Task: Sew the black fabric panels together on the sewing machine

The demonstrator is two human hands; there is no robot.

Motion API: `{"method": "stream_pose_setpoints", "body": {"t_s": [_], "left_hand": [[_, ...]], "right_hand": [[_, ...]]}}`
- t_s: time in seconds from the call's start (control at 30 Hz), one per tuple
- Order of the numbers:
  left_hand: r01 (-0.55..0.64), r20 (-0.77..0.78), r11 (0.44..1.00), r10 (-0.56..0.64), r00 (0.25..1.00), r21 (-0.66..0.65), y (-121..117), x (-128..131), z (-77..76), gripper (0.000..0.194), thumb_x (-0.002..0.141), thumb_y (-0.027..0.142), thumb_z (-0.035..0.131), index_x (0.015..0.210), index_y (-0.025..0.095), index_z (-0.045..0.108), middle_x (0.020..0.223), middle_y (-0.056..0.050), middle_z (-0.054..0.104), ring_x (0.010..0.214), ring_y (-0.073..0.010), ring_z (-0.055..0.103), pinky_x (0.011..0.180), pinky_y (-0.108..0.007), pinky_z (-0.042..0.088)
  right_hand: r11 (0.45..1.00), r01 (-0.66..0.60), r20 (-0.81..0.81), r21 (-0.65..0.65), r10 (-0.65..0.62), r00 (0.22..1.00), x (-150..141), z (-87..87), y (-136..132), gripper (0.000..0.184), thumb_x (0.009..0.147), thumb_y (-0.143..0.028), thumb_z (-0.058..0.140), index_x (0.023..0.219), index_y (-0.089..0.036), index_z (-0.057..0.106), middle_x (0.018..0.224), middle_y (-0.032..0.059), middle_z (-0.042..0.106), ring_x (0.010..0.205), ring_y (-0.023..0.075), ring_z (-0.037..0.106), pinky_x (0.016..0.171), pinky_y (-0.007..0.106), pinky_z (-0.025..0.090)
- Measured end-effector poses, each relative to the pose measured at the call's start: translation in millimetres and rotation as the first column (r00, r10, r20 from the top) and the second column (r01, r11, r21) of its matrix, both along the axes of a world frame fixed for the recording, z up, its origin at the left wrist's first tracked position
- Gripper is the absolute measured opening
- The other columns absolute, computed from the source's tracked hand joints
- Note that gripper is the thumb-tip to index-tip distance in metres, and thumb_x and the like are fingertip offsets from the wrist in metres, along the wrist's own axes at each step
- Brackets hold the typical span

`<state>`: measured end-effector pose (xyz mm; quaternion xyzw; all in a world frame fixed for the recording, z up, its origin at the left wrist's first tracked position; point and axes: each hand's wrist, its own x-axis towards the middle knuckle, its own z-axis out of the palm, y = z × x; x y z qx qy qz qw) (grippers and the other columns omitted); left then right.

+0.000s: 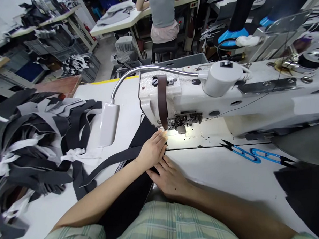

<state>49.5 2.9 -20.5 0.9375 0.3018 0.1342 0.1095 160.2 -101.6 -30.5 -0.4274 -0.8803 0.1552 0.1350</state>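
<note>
A piece of black fabric (136, 183) runs from my lap up to the needle area of a white sewing machine (155, 98). A dark fabric strip (116, 160) passes under my left wrist toward the same spot. My left hand (153, 149) is closed on the fabric right beside the presser foot, its fingertips close together in the lamp's light. Just below, my right hand (171, 177) grips the fabric's right edge between thumb and fingers. The needle and the seam are hidden behind my left fingers.
Heaped dark and grey fabric strips (43, 147) cover the left side. A lamp on a bendable neck (109, 124) stands beside the machine. Two blue thread snips (244, 153) lie at right, near black fabric (303, 197). Another person (163, 18) sits at a table beyond.
</note>
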Motion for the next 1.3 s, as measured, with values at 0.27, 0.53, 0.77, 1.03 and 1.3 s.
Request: {"method": "stream_pose_setpoints", "body": {"t_s": [0.27, 0.53, 0.77, 1.03, 1.3], "left_hand": [[-0.056, -0.011, 0.998, 0.056, 0.998, -0.018, -0.5, 0.9, -1.1, 0.028, 0.092, 0.021, 0.038, 0.114, 0.014, 0.055, 0.126, -0.014, 0.056, 0.130, -0.0283, 0.044, 0.105, -0.049, 0.044], [-0.055, 0.014, 0.998, 0.055, 0.998, -0.013, -1.5, -2.6, -2.0, 0.029, 0.092, 0.022, 0.039, 0.113, 0.014, 0.056, 0.123, -0.014, 0.057, 0.128, -0.0270, 0.045, 0.105, -0.046, 0.045], [-0.051, -0.001, 0.999, 0.051, 0.999, -0.015, -4.1, -3.8, 0.3, 0.029, 0.091, 0.022, 0.040, 0.113, 0.012, 0.057, 0.125, -0.015, 0.057, 0.128, -0.0280, 0.045, 0.105, -0.045, 0.045], [-0.038, -0.019, 0.999, 0.037, 0.999, -0.004, -4.0, -3.5, 2.1, 0.030, 0.090, 0.021, 0.040, 0.115, 0.011, 0.055, 0.123, -0.015, 0.056, 0.127, -0.0282, 0.046, 0.106, -0.045, 0.044], [-0.075, -0.104, 0.997, 0.074, 0.992, -0.008, 3.3, 6.5, 13.9, 0.031, 0.088, 0.021, 0.044, 0.116, 0.009, 0.054, 0.119, -0.016, 0.054, 0.115, -0.0276, 0.050, 0.096, -0.042, 0.048]], "right_hand": [[1.000, -0.012, -0.055, 0.006, 0.012, 0.998, -0.5, -7.3, -1.6, 0.050, 0.088, -0.019, 0.044, 0.137, -0.015, 0.044, 0.132, 0.0187, 0.050, 0.126, 0.0287, 0.040, 0.109, 0.050, 0.027], [1.000, -0.005, -0.037, 0.025, 0.006, 0.999, -1.6, -8.6, -1.5, 0.049, 0.089, -0.020, 0.043, 0.138, -0.015, 0.043, 0.132, 0.0187, 0.051, 0.126, 0.0288, 0.040, 0.108, 0.050, 0.026], [0.983, 0.000, -0.014, 0.184, 0.003, 1.000, -5.8, -10.2, -6.3, 0.044, 0.088, -0.018, 0.040, 0.131, -0.012, 0.049, 0.123, 0.0199, 0.057, 0.118, 0.0298, 0.049, 0.105, 0.050, 0.032], [0.930, 0.055, -0.013, 0.363, -0.054, 0.998, -12.8, -15.3, -8.0, 0.035, 0.088, -0.014, 0.038, 0.118, -0.011, 0.057, 0.112, 0.0192, 0.064, 0.110, 0.0280, 0.057, 0.104, 0.049, 0.035], [0.949, 0.079, 0.005, 0.306, -0.084, 0.996, -7.8, -12.8, -5.7, 0.040, 0.085, -0.019, 0.041, 0.118, -0.002, 0.057, 0.117, 0.0248, 0.061, 0.115, 0.0321, 0.055, 0.104, 0.047, 0.037]]}}
